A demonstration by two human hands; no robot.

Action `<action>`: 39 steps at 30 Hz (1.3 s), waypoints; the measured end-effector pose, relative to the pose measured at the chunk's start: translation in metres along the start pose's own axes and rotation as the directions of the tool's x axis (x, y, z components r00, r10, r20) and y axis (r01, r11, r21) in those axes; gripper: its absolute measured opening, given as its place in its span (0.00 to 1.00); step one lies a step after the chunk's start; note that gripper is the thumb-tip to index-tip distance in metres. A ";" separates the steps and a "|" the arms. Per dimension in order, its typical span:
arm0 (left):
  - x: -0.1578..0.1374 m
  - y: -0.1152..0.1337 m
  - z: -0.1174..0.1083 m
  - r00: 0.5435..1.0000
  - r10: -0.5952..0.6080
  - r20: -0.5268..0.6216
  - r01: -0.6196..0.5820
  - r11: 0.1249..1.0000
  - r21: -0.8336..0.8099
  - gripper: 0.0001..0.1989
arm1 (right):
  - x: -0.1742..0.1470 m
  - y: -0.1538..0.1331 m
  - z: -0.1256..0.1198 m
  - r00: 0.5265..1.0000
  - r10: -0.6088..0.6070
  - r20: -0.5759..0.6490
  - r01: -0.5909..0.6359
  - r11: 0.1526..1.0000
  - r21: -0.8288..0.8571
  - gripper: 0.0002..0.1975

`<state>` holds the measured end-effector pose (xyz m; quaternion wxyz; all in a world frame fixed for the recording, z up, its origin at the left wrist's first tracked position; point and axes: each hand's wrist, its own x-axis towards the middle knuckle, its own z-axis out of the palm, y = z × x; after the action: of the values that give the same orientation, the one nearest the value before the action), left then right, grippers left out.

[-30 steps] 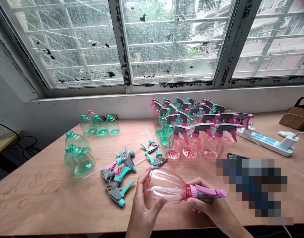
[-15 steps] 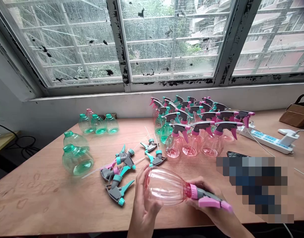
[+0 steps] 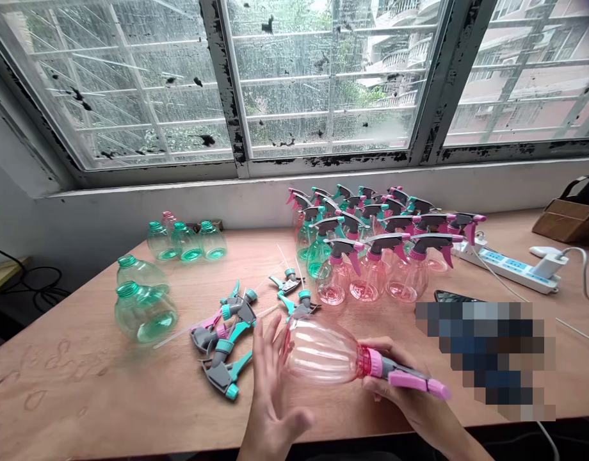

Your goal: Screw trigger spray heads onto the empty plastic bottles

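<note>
A clear pink spray bottle point(image 3: 323, 351) lies sideways in the air above the table's front part, its pink and grey trigger head point(image 3: 410, 376) pointing right. My right hand point(image 3: 400, 390) is closed around the bottle's neck and collar. Beside the bottle's base, my left hand point(image 3: 270, 390) is open with fingers spread and thumb apart; whether its fingertips touch the base I cannot tell. Just left of that hand lie several loose trigger heads point(image 3: 222, 368), mostly grey and teal, one with pink parts. Two more grey and teal heads point(image 3: 301, 304) lie behind the bottle.
Green bottles without heads point(image 3: 145, 314) stand at the left, with more green ones point(image 3: 186, 243) and a pink one behind. Several bottles with trigger heads point(image 3: 366, 278) crowd the back right. A power strip point(image 3: 510, 266), a phone point(image 3: 458, 296) and a brown bag point(image 3: 568, 221) are further right.
My left hand has opened and its thumb has come away from the bottle's base. My right hand still holds the bottle, whose base end has risen slightly. The view has shifted a little.
</note>
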<state>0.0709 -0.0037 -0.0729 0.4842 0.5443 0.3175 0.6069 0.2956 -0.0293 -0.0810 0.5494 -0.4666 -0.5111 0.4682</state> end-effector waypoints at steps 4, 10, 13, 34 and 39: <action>0.007 -0.001 -0.007 0.988 -0.122 -0.091 0.121 0.992 -0.019 0.52 | -0.001 -0.005 -0.003 0.991 -0.062 0.117 0.080 0.984 -0.157 0.15; 0.005 0.007 -0.005 0.972 -0.236 -0.011 0.236 0.968 0.089 0.39 | 0.002 0.002 0.002 0.994 0.061 0.089 -0.067 0.996 0.064 0.18; 0.002 0.007 -0.001 0.980 -0.198 0.018 0.197 0.980 0.034 0.40 | 0.004 0.005 0.005 0.994 0.084 0.068 -0.098 0.969 0.225 0.22; -0.002 0.009 -0.003 0.965 -0.253 0.066 0.247 0.965 0.084 0.36 | 0.000 -0.001 0.006 0.988 0.101 0.114 -0.113 0.989 0.100 0.21; -0.006 0.005 -0.001 0.990 -0.137 0.017 0.135 0.985 0.108 0.39 | -0.001 -0.005 0.007 0.983 0.131 0.132 -0.139 0.989 0.058 0.22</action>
<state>0.0685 -0.0112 -0.0710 0.4986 0.5538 0.3800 0.5481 0.2892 -0.0302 -0.0760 0.4976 -0.4507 -0.4966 0.5501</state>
